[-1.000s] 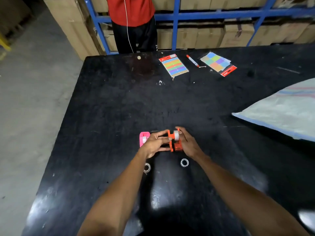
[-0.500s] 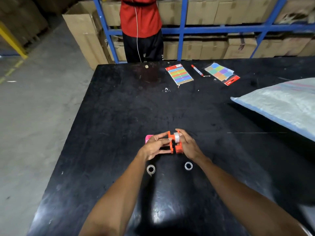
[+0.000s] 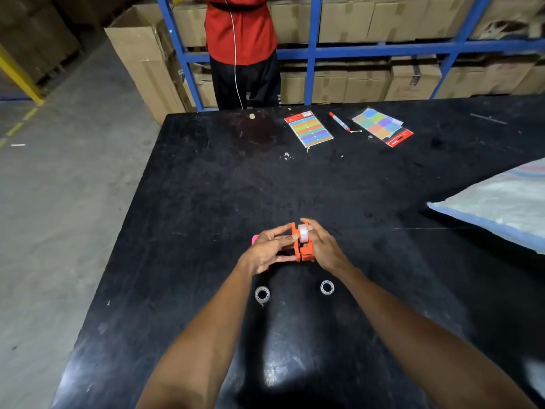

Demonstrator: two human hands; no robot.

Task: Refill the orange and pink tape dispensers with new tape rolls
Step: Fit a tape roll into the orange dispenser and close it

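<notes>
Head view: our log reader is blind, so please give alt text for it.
Both hands, left hand and right hand, hold an orange dispenser with a white roll in it, above a black table. A pink dispenser peeks out behind the left hand; two clear rings lie nearer.

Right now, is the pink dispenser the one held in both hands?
No, both the left hand and right hand hold the orange dispenser; the pink dispenser peeks out behind the left hand.

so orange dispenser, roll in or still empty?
In. A whitish tape roll sits between the side walls of the orange dispenser; whether it is fully seated, cannot tell.
</notes>
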